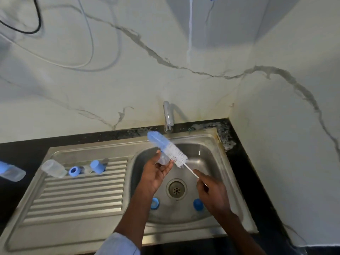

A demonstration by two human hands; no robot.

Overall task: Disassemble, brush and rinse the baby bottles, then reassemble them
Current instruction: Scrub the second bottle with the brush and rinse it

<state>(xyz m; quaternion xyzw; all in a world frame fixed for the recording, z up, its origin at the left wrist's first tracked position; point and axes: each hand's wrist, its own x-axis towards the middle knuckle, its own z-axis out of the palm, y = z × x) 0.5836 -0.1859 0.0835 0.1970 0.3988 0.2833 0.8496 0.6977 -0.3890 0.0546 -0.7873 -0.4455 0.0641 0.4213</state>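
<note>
Over the steel sink basin (206, 153) my left hand (156, 173) holds a small clear teat (163, 160) in its fingers. My right hand (211, 192) grips the thin white handle of a bottle brush (168, 149) with blue and white bristles, whose bristles lie against the teat. On the draining board lie a clear bottle body (54, 168), a blue screw ring (74, 171), another clear teat (87, 170) and a blue cap (97, 166). Two blue parts (154, 203) (198, 204) sit at the basin's bottom near the drain (176, 189).
A chrome tap (168, 116) stands at the back of the sink, with no water visible. Another bottle with a blue cap (11, 172) lies on the black counter at the far left. Marble-patterned walls close in behind and on the right.
</note>
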